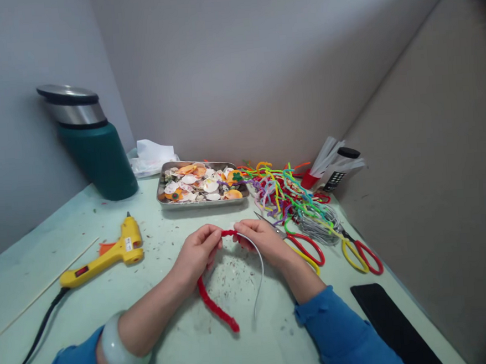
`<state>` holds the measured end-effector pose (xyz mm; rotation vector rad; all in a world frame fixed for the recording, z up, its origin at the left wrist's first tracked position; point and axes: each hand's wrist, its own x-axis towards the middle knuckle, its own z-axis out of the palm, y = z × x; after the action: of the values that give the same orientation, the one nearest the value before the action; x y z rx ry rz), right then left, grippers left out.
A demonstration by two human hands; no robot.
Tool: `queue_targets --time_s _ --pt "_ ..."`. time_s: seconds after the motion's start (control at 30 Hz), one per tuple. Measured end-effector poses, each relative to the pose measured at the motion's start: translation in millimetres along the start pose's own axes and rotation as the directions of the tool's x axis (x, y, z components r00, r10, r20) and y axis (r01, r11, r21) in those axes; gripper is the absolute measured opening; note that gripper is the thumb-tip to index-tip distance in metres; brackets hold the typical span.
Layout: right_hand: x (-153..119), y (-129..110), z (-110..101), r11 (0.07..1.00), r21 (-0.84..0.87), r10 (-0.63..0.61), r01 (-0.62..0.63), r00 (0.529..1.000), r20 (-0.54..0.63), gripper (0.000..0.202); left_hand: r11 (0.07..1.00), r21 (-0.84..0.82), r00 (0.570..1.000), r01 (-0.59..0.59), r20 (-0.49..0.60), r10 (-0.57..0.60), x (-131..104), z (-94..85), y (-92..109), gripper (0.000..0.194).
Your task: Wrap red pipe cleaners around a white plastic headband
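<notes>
Above the middle of the table, my left hand (203,250) pinches a red fuzzy stem (217,308), whose free end hangs down and curves right. A short red stretch of it spans the small gap to my right hand (258,239), which is closed on the same piece. From the fingers of my right hand a bare grey-white wire (261,264) arcs down toward the table. The red fuzz appears wound around this wire; the exact join is hidden by my fingers.
A yellow glue gun (107,261), a thin stick and a teal bottle (97,156) are at left. Behind my hands sits a metal tray (203,204) of shells. Colourful stems (285,190), wire coils, two pairs of scissors (308,247) and a black phone-like slab (388,321) lie right.
</notes>
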<state>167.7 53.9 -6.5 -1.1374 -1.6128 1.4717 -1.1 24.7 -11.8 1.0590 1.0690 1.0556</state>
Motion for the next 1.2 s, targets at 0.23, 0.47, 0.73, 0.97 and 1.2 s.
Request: queue_targets --time_s 0.23,0.47,0.73,0.97,1.2 --pt "-1 -1 5 0.999 -0.012 -0.039 0.039 0.999 0.008 0.04 0.967 0.228 0.993 -0.109 -0.021 0.117 -2 2.1 6 0.02" --pt "-1 -2 6 0.995 -0.078 -0.062 0.062 0.998 0.009 0.042 0.906 0.326 0.96 -0.271 0.018 0.281 -1 -1.1 1 0.017" --pt "2 4 0 0.998 -0.04 -0.059 0.058 0.997 -0.042 0.034 0.934 0.252 0.966 -0.253 0.016 0.257 -3 0.8 9 0.017" --pt "0 3 0 0.999 0.018 -0.044 0.045 0.997 -0.056 0.041 0.991 0.116 0.994 -0.069 -0.075 0.078 -5 2.7 10 0.02" --pt "-2 1 0 0.999 0.037 -0.007 0.005 0.998 0.056 0.033 0.996 0.089 0.996 -0.025 -0.082 0.033 -4 2.5 8 0.022"
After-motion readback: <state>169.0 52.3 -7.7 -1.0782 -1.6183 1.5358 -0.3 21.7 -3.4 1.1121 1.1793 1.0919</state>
